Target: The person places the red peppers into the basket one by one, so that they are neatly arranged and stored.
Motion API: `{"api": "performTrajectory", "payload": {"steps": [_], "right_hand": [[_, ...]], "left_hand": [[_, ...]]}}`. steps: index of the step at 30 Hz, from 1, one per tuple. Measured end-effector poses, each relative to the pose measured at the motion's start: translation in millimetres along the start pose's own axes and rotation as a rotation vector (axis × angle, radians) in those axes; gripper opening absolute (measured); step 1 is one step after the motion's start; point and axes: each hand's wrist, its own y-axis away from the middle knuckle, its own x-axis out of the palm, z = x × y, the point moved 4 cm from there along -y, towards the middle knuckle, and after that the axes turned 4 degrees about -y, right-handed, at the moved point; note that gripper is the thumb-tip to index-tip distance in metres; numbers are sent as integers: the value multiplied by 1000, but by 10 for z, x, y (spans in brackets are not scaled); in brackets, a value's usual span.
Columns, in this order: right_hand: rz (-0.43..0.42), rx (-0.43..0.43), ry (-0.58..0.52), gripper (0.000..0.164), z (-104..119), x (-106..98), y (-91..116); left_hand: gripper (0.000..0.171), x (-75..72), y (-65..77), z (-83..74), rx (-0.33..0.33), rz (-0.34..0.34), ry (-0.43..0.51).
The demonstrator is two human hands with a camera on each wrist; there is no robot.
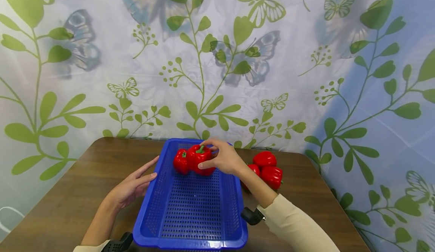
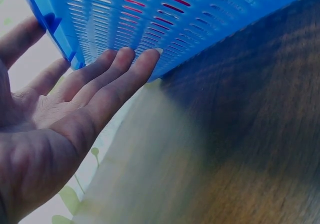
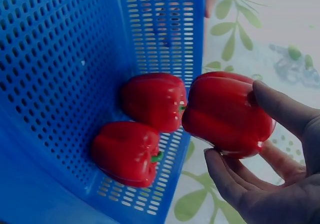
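– Two cream sleeves (image 1: 295,221) at the near edge, both with black wrist gear (image 1: 252,216). What's right in front of them?

– Blue plastic basket (image 1: 190,243), near rim toward us, floor and walls full of little slots. It sits on a brown wood-look table (image 1: 68,191).

– ok and the left hand (image 1: 130,187)? Is it gripping?

– Nah, fingers are pretty straight and loosely spread. It's along the left side of the basket, touching the wall and rim from outside.

– And the right hand (image 1: 225,157)?

– That one's a bit farther in, pinching a glossy red bell pepper (image 3: 225,114) between thumb and fingers. The pepper is over the far half of the basket, green stem showing from the head cam. Can't tell if it's touching its neighbours tbh.

– Neighbours?

– Yeah, two more red peppers (image 3: 152,102) lying side by side inside, also at the far end. Then three others (image 1: 272,176) bunched on the table, right of the basket, partly hidden by the right forearm.

– lol, that's a lot of peppers. Behind all that?

– Pale cloth (image 1: 146,55) along the far side, printed with green leaves and butterflies.
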Motion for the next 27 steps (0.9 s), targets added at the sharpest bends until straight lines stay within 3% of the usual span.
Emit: {"api": "performTrajectory", "payload": {"steps": [5, 16, 27], "right_hand": [[43, 3, 22, 62, -22, 93, -51], [131, -80, 132, 60, -26, 300, -166], [192, -35, 124, 62, -67, 553, -233]], "left_hand": [[66, 2, 1, -8, 1, -4, 2], [66, 4, 3, -7, 4, -5, -15], [66, -2, -6, 16, 1, 1, 14]]}}
